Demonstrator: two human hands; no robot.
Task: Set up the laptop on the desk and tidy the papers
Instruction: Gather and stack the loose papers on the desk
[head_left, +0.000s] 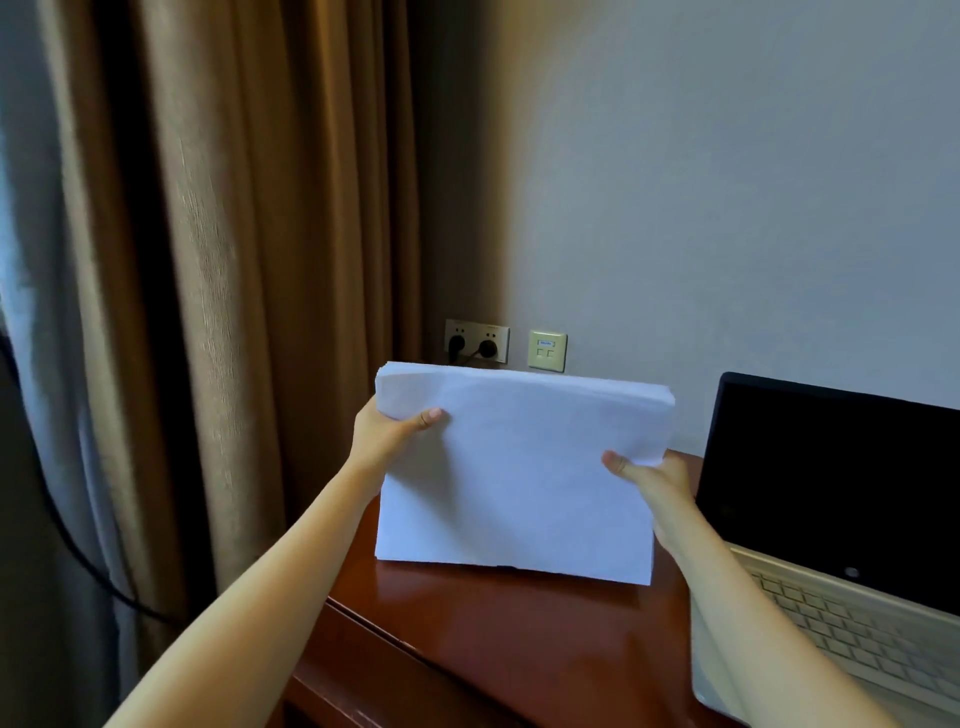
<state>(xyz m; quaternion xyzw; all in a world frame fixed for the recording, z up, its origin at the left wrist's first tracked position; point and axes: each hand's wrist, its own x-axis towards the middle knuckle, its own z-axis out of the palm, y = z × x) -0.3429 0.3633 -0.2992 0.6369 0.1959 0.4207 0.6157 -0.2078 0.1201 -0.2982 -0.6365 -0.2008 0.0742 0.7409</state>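
Note:
A stack of white papers (519, 467) stands upright on its bottom edge on the reddish-brown wooden desk (519, 634). My left hand (387, 436) grips the stack's upper left side, thumb across the front sheet. My right hand (654, 480) grips its right side the same way, thumb in front and fingers hidden behind. An open laptop (841, 519) with a dark screen and pale gold keyboard sits on the desk to the right, close to my right forearm.
Brown curtains (234, 260) hang at the left beside the desk's left edge. On the wall behind the papers are a double power socket (477, 341) with black plugs and a cream data socket (547, 351). A dark cable runs down at the far left.

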